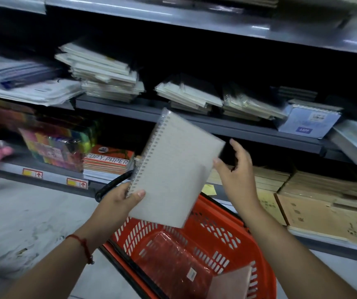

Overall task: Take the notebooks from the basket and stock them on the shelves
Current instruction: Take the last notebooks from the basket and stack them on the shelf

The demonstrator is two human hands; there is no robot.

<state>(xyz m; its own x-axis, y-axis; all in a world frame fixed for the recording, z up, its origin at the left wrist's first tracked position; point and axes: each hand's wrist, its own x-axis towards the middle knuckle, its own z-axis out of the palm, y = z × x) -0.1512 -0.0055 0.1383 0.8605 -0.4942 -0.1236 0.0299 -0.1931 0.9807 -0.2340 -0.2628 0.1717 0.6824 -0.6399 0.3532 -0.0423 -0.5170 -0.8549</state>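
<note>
Place: a stationery shop aisle.
Shelves [205, 124]: grey metal tiers above and beyond both hands, stacked with notebooks [106, 76].
Price tags [77, 183]: on the shelf edge left of the left hand [117, 203].
Basket [227, 234]: red plastic, below the hands.

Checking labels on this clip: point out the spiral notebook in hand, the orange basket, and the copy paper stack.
spiral notebook [173, 167], head view, cover centre
orange basket [266, 275], head view, right wall
copy paper stack [106, 161], head view, front edge

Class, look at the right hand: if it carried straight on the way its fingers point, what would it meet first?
Probably the grey spiral notebook: the right hand already reaches its corner, though actual contact is unclear.
</note>
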